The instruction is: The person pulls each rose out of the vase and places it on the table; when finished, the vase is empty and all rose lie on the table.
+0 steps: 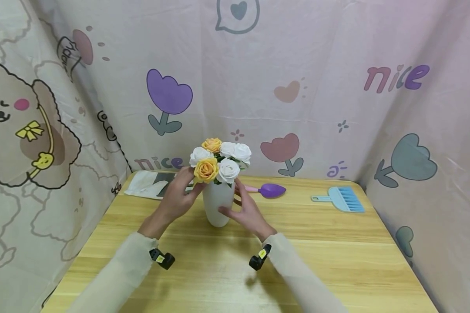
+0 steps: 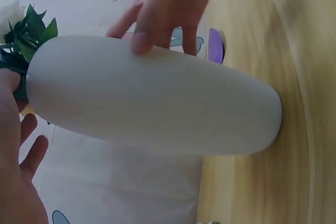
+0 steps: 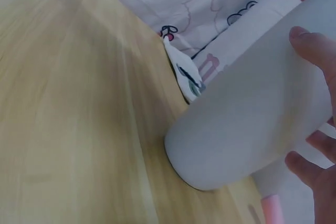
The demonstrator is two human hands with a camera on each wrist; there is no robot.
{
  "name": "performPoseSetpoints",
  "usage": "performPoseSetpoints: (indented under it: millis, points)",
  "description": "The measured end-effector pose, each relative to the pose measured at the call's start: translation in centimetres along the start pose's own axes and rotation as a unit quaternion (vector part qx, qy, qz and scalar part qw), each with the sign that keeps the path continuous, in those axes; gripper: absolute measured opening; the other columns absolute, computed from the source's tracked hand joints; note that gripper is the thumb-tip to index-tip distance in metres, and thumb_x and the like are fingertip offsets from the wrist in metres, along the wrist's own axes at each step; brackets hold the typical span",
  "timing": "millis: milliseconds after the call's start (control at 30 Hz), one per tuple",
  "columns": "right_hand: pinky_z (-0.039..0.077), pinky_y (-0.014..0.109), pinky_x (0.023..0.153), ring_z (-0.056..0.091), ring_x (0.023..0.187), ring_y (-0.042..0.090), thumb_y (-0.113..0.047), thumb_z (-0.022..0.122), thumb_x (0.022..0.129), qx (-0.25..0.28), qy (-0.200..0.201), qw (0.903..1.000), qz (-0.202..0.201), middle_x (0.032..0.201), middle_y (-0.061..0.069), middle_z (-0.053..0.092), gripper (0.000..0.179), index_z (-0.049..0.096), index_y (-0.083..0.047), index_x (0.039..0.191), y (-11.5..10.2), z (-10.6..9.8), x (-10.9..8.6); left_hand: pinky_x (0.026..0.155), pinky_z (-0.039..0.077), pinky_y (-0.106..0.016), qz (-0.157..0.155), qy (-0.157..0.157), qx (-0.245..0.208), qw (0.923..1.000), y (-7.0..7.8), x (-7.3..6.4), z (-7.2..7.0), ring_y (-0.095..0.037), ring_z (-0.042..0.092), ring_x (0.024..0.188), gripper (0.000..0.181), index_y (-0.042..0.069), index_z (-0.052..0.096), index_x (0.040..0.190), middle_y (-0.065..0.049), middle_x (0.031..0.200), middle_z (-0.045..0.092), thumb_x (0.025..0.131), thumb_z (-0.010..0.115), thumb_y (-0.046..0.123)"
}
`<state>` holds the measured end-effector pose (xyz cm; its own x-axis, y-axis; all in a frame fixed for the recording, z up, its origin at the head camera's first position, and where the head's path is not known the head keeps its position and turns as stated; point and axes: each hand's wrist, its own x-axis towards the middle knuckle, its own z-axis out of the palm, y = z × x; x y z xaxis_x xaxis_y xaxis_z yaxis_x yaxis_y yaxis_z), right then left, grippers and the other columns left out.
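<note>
A tall white vase (image 1: 216,206) stands on the wooden table, filled with white roses (image 1: 229,170) and yellow roses. My right hand (image 1: 250,214) holds the vase from the right, thumb on its near side and fingers spread round the far side. At the vase's mouth, my left hand (image 1: 177,198) pinches the front yellow rose (image 1: 206,169) from the left between thumb and forefinger, its other fingers loose. Green leaves (image 2: 31,35) stick out over the rim by the left thumb in the left wrist view.
Behind the left hand lies a white and grey cloth (image 1: 142,184). A purple scoop (image 1: 272,190) with a pink handle lies behind the vase to the right. Farther right is a light blue brush (image 1: 342,200). A patterned curtain (image 1: 235,87) hangs along the table's back edge.
</note>
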<state>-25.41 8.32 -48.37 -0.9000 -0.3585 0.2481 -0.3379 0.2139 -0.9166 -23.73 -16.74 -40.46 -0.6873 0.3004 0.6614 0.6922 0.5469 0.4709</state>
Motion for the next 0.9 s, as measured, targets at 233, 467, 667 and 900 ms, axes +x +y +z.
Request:
performPoseSetpoints:
  millis: [233, 467, 667, 900]
  points:
    - [0.047, 0.062, 0.124, 0.043, 0.158, 0.039, -0.029, 0.090, 0.094, 0.003, 0.020, 0.9998, -0.005, 0.177, 0.001, 0.034, 0.110, 0.016, -0.042, 0.174, 0.2, 0.6, 0.1, 0.100, 0.059, -0.054, 0.020, 0.094, 0.004, 0.9954, 0.1, 1.1, 0.4, -0.039, 0.066, 0.118, 0.025, -0.006, 0.073, 0.120, -0.021, 0.119, 0.075, 0.096, 0.077, -0.008]
    - [0.048, 0.060, 0.123, 0.046, 0.156, 0.036, -0.025, 0.090, 0.093, 0.003, 0.024, 0.9997, -0.004, 0.173, 0.005, 0.040, 0.109, 0.018, -0.040, 0.173, 0.4, 0.5, 0.1, 0.099, 0.061, -0.055, -0.002, 0.149, -0.018, 0.9886, 1.0, 2.5, 0.7, -0.040, 0.069, 0.113, 0.030, -0.008, 0.069, 0.123, -0.024, 0.119, 0.073, 0.096, 0.080, -0.004]
    - [0.049, 0.059, 0.122, 0.047, 0.155, 0.035, -0.026, 0.090, 0.093, 0.000, 0.023, 0.9997, -0.009, 0.173, 0.003, 0.040, 0.109, 0.018, -0.040, 0.173, 0.7, 0.5, 0.1, 0.114, 0.055, -0.057, -0.060, 0.155, -0.082, 0.9826, 2.0, 3.4, 0.9, -0.040, 0.065, 0.133, 0.044, -0.008, 0.060, 0.139, -0.025, 0.137, 0.068, 0.099, 0.077, 0.000]
    - [0.049, 0.059, 0.122, 0.046, 0.156, 0.037, -0.032, 0.089, 0.094, 0.010, 0.020, 0.9997, -0.011, 0.173, 0.004, 0.040, 0.106, 0.019, -0.040, 0.173, 0.7, 0.5, 0.1, 0.116, 0.051, -0.053, -0.103, 0.147, -0.134, 0.9746, 2.6, 3.9, 1.3, -0.038, 0.061, 0.130, 0.059, -0.005, 0.051, 0.144, -0.023, 0.143, 0.057, 0.094, 0.080, -0.002]
